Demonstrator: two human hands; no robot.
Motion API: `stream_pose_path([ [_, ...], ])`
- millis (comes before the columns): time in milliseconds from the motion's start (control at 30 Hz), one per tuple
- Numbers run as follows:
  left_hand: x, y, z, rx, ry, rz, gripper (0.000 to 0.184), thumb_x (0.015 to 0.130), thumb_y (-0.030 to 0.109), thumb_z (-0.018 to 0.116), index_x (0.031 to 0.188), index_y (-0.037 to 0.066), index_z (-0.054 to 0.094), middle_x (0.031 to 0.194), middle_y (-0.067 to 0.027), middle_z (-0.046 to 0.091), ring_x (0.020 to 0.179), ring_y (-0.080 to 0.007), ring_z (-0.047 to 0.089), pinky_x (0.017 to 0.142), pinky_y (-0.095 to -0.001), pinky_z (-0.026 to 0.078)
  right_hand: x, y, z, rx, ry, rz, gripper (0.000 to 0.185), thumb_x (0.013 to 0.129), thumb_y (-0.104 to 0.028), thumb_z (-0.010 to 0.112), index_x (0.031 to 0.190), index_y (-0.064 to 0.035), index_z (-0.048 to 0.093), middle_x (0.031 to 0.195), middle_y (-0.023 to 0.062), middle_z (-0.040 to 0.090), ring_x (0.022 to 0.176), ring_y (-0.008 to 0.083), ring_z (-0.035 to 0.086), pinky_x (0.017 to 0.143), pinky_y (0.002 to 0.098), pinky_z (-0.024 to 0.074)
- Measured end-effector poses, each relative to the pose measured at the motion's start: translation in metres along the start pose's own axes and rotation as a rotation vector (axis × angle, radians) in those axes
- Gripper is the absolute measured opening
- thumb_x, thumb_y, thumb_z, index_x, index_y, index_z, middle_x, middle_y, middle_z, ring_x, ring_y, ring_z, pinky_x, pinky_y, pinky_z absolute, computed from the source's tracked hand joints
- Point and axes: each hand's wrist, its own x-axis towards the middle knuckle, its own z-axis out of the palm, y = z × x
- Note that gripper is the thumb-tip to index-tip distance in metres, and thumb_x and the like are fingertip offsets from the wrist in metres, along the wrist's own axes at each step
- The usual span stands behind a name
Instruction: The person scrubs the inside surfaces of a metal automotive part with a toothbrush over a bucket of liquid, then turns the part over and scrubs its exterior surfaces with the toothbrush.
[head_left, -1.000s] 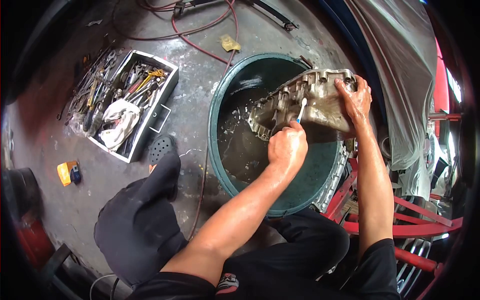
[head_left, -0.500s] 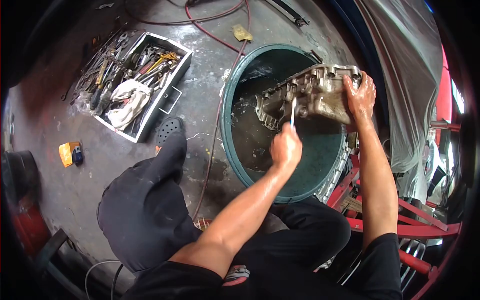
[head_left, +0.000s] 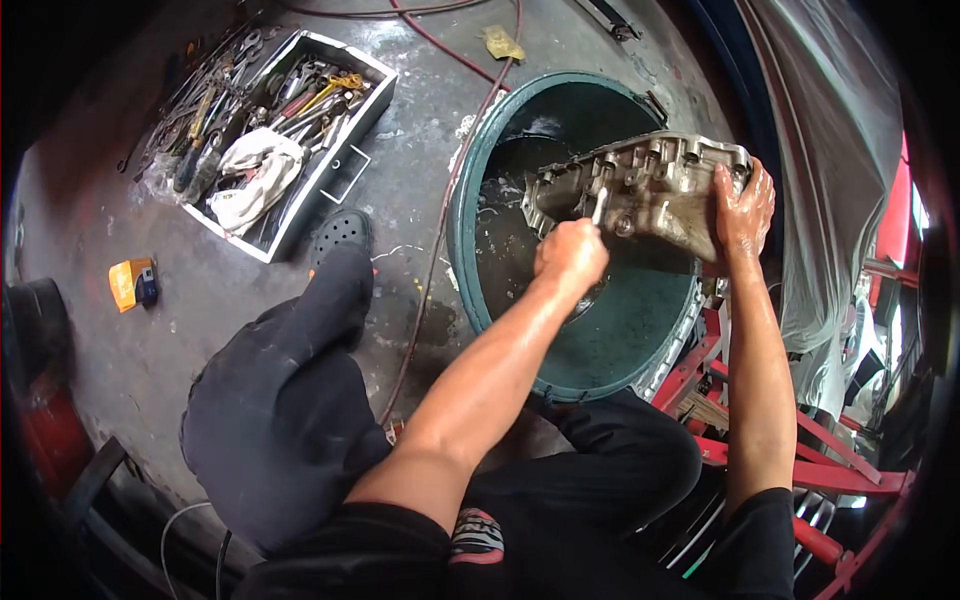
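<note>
My left hand (head_left: 572,256) is closed around the handle of a slim small brush (head_left: 600,205), like a toothbrush; its pale end touches the side of a wet cast-metal engine casing (head_left: 672,205). The casing has a bolt-holed flange and is tilted over a green round tub (head_left: 463,220) of murky liquid. My right hand (head_left: 745,212) grips the casing's right end, thumb on the near face and fingers over the edge. Part of the brush handle is hidden in my left fist.
A white drawer (head_left: 330,165) of wrenches, screwdrivers and a white rag (head_left: 255,175) lies on the floor at left. A red hose (head_left: 440,225) runs beside the tub. At right are a red metal frame (head_left: 850,470) and grey sheeting (head_left: 830,180). An orange box (head_left: 125,287) sits far left.
My left hand has moved slightly up along the casing with the brush. The casing and my right hand appear a little further right, as the whole view has shifted.
</note>
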Motion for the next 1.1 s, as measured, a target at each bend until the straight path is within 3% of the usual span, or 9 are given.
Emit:
stream_pose_path([
  [67, -0.029, 0.028, -0.009, -0.115, 0.001, -0.001, 0.029, 0.093, 0.026, 0.051, 0.098, 0.004, 0.069, 0.098, -0.0249, 0.068, 0.093, -0.0450, 0.065, 0.084, -0.0512, 0.052, -0.002, -0.005, 0.003, -0.012, 0.044, 0.001, 0.070, 0.087, -0.054, 0.057, 0.130, 0.0008, 0.049, 0.125, 0.0200, 0.053, 0.123, 0.0364, 0.046, 0.108, 0.0455, 0.0310],
  [200, -0.003, 0.012, -0.005, -0.087, -0.066, -0.076, 0.030, 0.092, 0.025, 0.051, 0.105, 0.003, 0.067, 0.098, -0.0248, 0.068, 0.096, -0.0430, 0.065, 0.085, -0.0508, 0.052, -0.010, -0.007, -0.006, -0.004, -0.004, 0.019, 0.071, 0.087, -0.055, 0.057, 0.130, 0.0005, 0.048, 0.126, 0.0206, 0.053, 0.123, 0.0368, 0.046, 0.108, 0.0458, 0.0314],
  [367, -0.034, 0.012, 0.020, -0.060, 0.066, 0.041, 0.026, 0.093, 0.021, 0.050, 0.095, 0.004, 0.070, 0.093, -0.0242, 0.068, 0.090, -0.0424, 0.067, 0.080, -0.0515, 0.053, -0.004, -0.004, 0.000, 0.005, -0.003, 0.017, 0.072, 0.087, -0.055, 0.057, 0.131, 0.0005, 0.048, 0.128, 0.0216, 0.053, 0.124, 0.0376, 0.046, 0.108, 0.0458, 0.0315],
  [533, 0.036, -0.016, 0.004, 0.070, 0.090, 0.157, 0.026, 0.093, 0.021, 0.050, 0.096, 0.003, 0.068, 0.090, -0.0242, 0.068, 0.085, -0.0441, 0.067, 0.076, -0.0524, 0.054, -0.002, -0.009, -0.004, -0.009, -0.006, 0.016, 0.071, 0.087, -0.055, 0.056, 0.131, 0.0002, 0.048, 0.127, 0.0213, 0.053, 0.123, 0.0377, 0.047, 0.107, 0.0459, 0.0325],
  [733, -0.014, -0.027, 0.032, 0.009, 0.150, 0.089, 0.021, 0.093, 0.020, 0.052, 0.096, 0.003, 0.064, 0.084, -0.0272, 0.067, 0.082, -0.0451, 0.067, 0.074, -0.0549, 0.053, -0.002, -0.001, 0.003, -0.004, 0.023, 0.006, 0.071, 0.087, -0.055, 0.056, 0.132, -0.0012, 0.047, 0.129, 0.0213, 0.052, 0.124, 0.0374, 0.045, 0.108, 0.0463, 0.0311],
  [867, 0.029, -0.017, 0.017, 0.118, 0.217, 0.205, 0.025, 0.093, 0.017, 0.046, 0.093, 0.001, 0.064, 0.081, -0.0226, 0.068, 0.075, -0.0416, 0.068, 0.068, -0.0504, 0.055, -0.008, -0.004, -0.006, 0.000, -0.020, -0.002, 0.072, 0.087, -0.056, 0.056, 0.133, -0.0013, 0.046, 0.130, 0.0212, 0.051, 0.125, 0.0372, 0.044, 0.109, 0.0458, 0.0299],
  [933, -0.004, -0.021, 0.041, 0.066, 0.247, 0.161, 0.023, 0.093, 0.017, 0.047, 0.095, 0.000, 0.063, 0.080, -0.0236, 0.068, 0.077, -0.0420, 0.068, 0.069, -0.0505, 0.056, -0.005, -0.005, -0.002, -0.003, -0.016, 0.026, 0.072, 0.087, -0.055, 0.056, 0.133, -0.0013, 0.046, 0.131, 0.0209, 0.051, 0.125, 0.0371, 0.044, 0.109, 0.0457, 0.0297],
  [1000, -0.034, -0.018, 0.044, 0.032, 0.109, 0.021, 0.020, 0.092, 0.014, 0.047, 0.093, 0.000, 0.062, 0.083, -0.0258, 0.068, 0.081, -0.0399, 0.070, 0.073, -0.0507, 0.056, -0.006, -0.003, 0.001, 0.002, -0.011, 0.027, 0.071, 0.087, -0.055, 0.056, 0.133, -0.0011, 0.047, 0.131, 0.0208, 0.051, 0.126, 0.0370, 0.044, 0.109, 0.0458, 0.0296],
  [1100, 0.003, -0.014, 0.025, 0.146, 0.262, 0.171, 0.019, 0.088, 0.014, 0.051, 0.086, 0.002, 0.067, 0.081, -0.0226, 0.069, 0.074, -0.0358, 0.071, 0.068, -0.0467, 0.057, -0.006, -0.006, -0.001, 0.015, 0.016, 0.010, 0.071, 0.087, -0.055, 0.057, 0.133, -0.0010, 0.047, 0.129, 0.0204, 0.052, 0.125, 0.0367, 0.045, 0.108, 0.0459, 0.0302],
])
